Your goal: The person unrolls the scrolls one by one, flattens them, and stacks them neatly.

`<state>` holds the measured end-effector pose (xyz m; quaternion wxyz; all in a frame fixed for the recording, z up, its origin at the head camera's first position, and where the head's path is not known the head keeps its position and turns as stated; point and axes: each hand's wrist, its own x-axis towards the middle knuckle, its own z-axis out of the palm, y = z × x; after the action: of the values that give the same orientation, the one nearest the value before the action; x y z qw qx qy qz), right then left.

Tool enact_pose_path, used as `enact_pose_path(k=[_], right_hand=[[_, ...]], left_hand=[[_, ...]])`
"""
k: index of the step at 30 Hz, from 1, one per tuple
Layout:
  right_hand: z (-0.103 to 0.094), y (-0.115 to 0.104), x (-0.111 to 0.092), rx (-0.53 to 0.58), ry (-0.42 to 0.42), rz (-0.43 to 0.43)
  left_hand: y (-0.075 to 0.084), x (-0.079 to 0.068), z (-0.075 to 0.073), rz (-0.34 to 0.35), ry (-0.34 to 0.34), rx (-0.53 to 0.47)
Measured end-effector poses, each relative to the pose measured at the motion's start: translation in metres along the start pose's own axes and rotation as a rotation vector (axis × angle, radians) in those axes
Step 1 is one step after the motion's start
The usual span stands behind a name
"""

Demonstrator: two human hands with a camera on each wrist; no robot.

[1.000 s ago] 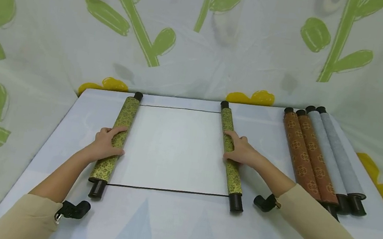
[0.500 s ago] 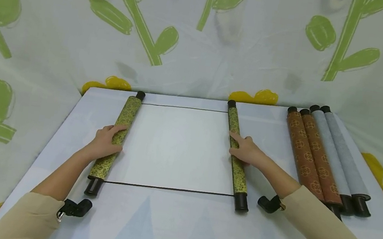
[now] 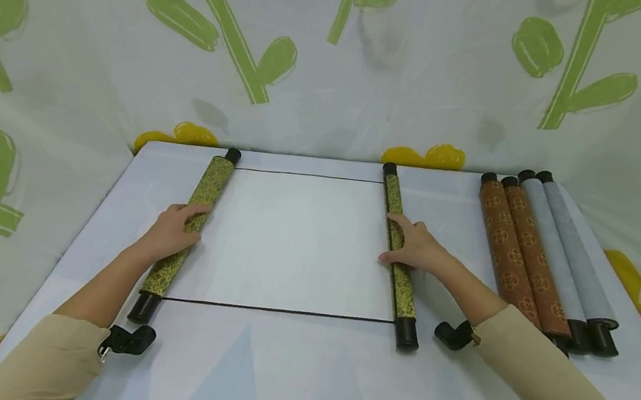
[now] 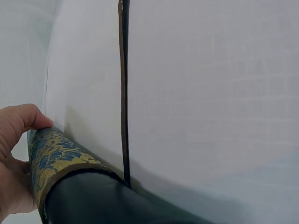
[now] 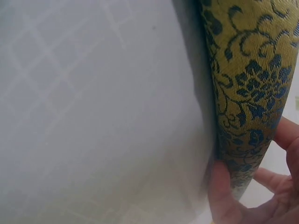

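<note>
A scroll lies partly unrolled on the table, its white paper (image 3: 296, 244) spread between two rolls with dark edge lines at top and bottom. My left hand (image 3: 173, 230) grips the left roll (image 3: 162, 273), covered in yellow-green brocade with black end knobs. The left wrist view shows a thumb (image 4: 35, 116) over the brocade's edge, beside the black knob (image 4: 93, 200). Across the paper, my right hand (image 3: 415, 244) holds the right roll (image 3: 403, 294) around its middle. Blue floral brocade (image 5: 257, 79) fills the right wrist view, with the thumb (image 5: 222, 189) along its paper side.
Two brown patterned scrolls (image 3: 503, 236) and two grey-blue ones (image 3: 574, 249) lie rolled up side by side at the table's right. A leaf-printed cloth (image 3: 335, 93) hangs behind the white table (image 3: 294, 388).
The two rolls have moved farther apart, the left one leftward and the right one rightward, so more white paper shows between them. Both hands keep hold of their rolls.
</note>
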<state>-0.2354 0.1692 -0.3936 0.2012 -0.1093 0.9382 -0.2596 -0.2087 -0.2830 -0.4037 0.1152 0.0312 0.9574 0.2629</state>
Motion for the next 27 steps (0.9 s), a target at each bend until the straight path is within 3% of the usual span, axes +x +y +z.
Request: enact_pose_path(k=[8,14,18,27], right_hand=[[-0.002,0.008,0.003,0.072,-0.037,0.029],[-0.003,0.010,0.001,0.137,-0.078,0.060],[-0.005,0.012,0.000,0.120,-0.079,0.056],[-0.003,0.018,0.002,0.028,-0.018,0.016]], left_hand=[[0.002,0.004,-0.001,-0.038,0.028,0.040],[0.003,0.002,-0.002,-0.047,0.005,0.067],[0.003,0.001,-0.005,-0.039,-0.018,0.077],[-0.001,0.002,-0.004,-0.055,0.001,0.119]])
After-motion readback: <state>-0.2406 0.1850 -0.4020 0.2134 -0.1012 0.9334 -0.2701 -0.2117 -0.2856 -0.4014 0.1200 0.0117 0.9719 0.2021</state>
